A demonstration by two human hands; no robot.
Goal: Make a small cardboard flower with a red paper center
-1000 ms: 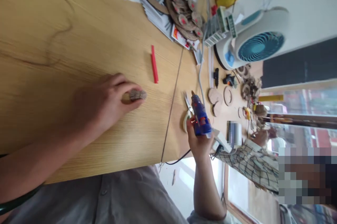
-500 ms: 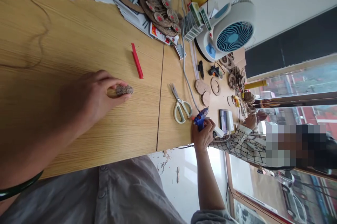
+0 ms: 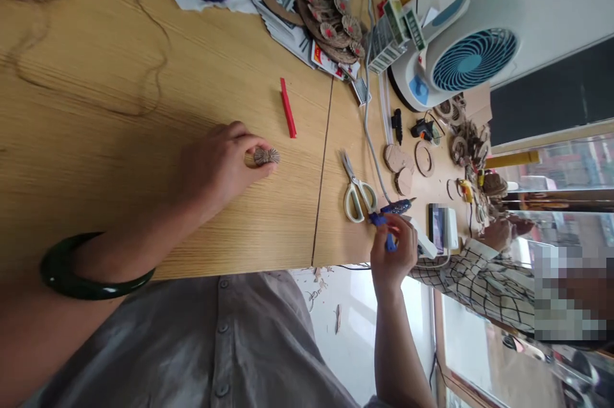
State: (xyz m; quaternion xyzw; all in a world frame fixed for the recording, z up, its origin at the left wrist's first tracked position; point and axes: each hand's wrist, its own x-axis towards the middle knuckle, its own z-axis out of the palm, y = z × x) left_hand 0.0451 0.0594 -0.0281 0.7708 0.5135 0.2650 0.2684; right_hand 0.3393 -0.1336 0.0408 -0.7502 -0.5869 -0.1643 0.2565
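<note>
- From where I sit, I see the left hand (image 3: pixel 218 162) low over the wooden tabletop (image 3: pixel 225 62), its thumb and fingertips pinched around a small pleated brown piece (image 3: pixel 266 156)
- That piece sits at the tips of the left fingers, pleats facing out, a little nearer the body than the red strip (image 3: pixel 288 107) lying on the wood
- On my right side, the right hand (image 3: pixel 396 245) has its fingers wrapped around the blue glue gun (image 3: pixel 397 206), near the table's front edge, nozzle pointing away from the left hand; I cannot tell whether the gun touches the table
- The scissors (image 3: pixel 354 180) lie just beside the gun, their handles toward the body
- Past the gun I make out brown discs (image 3: pixel 403 181), a thin ring (image 3: pixel 424 158) and a white fan (image 3: pixel 499 11)
- A co-worker's checked sleeve (image 3: pixel 484 283) shows at the far right
</note>
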